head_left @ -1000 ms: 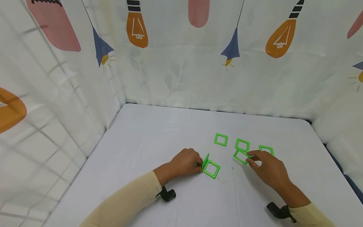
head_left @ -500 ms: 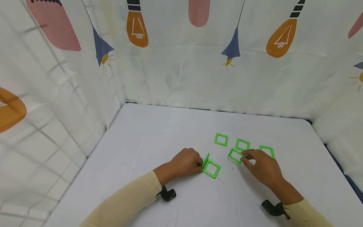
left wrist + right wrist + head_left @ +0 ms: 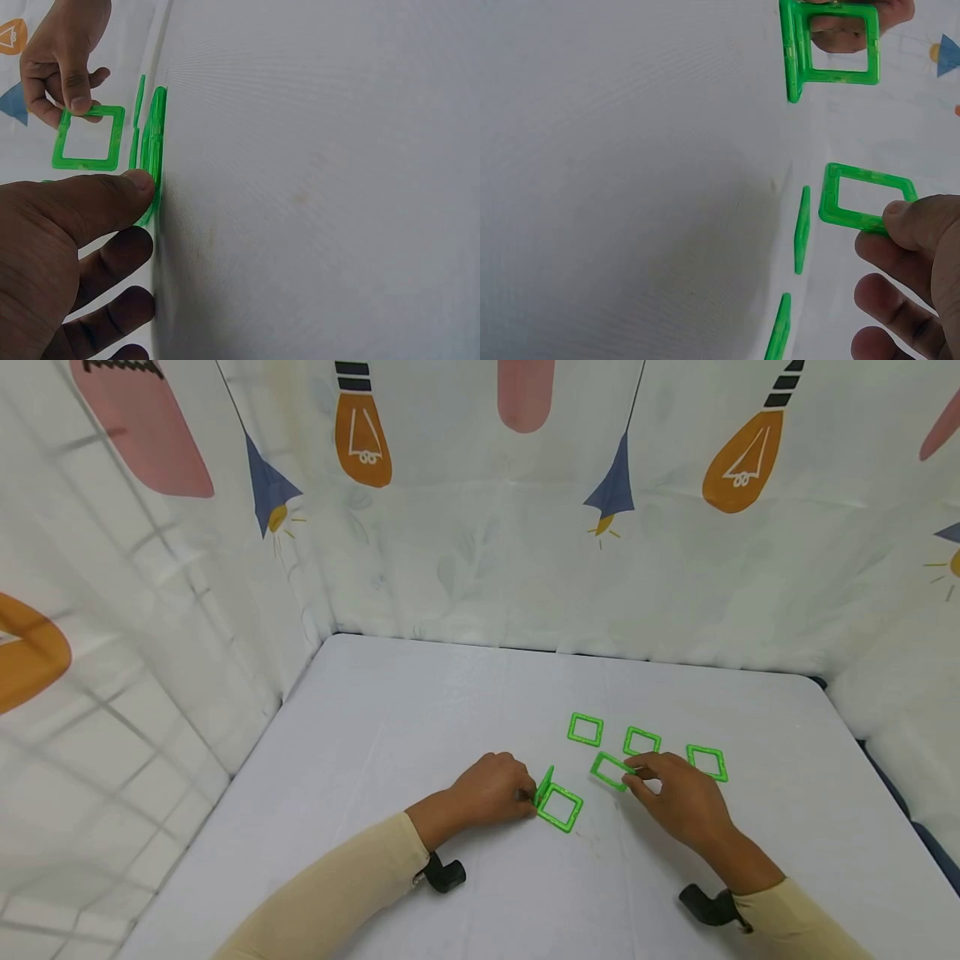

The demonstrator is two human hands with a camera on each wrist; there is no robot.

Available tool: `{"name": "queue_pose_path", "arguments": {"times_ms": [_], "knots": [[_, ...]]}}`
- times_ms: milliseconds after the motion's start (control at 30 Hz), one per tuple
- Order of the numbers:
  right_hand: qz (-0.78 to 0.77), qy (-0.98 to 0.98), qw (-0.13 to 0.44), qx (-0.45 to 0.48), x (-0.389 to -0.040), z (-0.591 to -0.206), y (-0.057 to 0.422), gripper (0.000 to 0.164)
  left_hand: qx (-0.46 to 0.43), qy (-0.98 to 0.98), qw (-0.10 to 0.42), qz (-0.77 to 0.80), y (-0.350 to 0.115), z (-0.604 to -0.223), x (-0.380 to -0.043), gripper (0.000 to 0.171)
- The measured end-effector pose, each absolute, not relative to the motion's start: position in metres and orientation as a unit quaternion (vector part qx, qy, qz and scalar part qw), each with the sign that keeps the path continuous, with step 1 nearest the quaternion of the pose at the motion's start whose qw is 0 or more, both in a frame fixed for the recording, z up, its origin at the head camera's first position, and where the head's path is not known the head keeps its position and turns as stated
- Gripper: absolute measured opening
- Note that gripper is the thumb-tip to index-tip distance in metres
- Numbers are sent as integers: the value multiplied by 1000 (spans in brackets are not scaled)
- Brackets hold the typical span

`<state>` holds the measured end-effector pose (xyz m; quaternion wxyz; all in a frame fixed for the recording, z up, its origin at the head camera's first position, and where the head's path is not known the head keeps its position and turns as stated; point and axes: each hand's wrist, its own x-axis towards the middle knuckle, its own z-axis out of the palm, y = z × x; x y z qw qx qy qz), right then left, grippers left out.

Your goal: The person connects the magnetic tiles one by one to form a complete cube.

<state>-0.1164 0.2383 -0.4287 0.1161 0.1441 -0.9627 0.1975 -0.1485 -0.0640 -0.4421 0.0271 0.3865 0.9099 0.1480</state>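
My left hand [image 3: 491, 789] holds an upright green magnetic tile [image 3: 544, 783], a hollow square frame, by its side. Along its lower edge it meets a second green tile lying flat [image 3: 576, 815]. In the left wrist view my thumb [image 3: 127, 196] presses against the green pieces, seen edge-on. My right hand [image 3: 682, 802] pinches another square tile [image 3: 851, 218] by one edge between thumb and fingers. That tile is held tilted above the table, to the right of the joined pair and apart from it.
Three more green square tiles lie flat on the white table [image 3: 420, 710] beyond my hands: a left one [image 3: 586, 742], a middle one [image 3: 643, 732] partly behind the held tile and right hand, and a right one [image 3: 722, 765]. Printed curtains [image 3: 480, 568] hang behind the table.
My right hand has moved left with its tile, away from the middle and right tiles and closer to the joined pair. The left hand and its tiles have stayed in place.
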Motion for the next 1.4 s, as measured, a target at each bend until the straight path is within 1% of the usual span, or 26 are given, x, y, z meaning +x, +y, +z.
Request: {"name": "queue_pose_path", "arguments": {"times_ms": [300, 600, 1400], "knots": [[198, -960, 123, 153, -119, -432, 231, 26, 384, 910, 30, 153, -65, -444, -150, 12], [198, -965, 100, 140, -119, -429, 222, 27, 382, 911, 29, 154, -65, -443, -149, 13], [204, -965, 81, 141, -123, -435, 205, 24, 397, 903, 29, 160, -65, -441, -150, 11]]}}
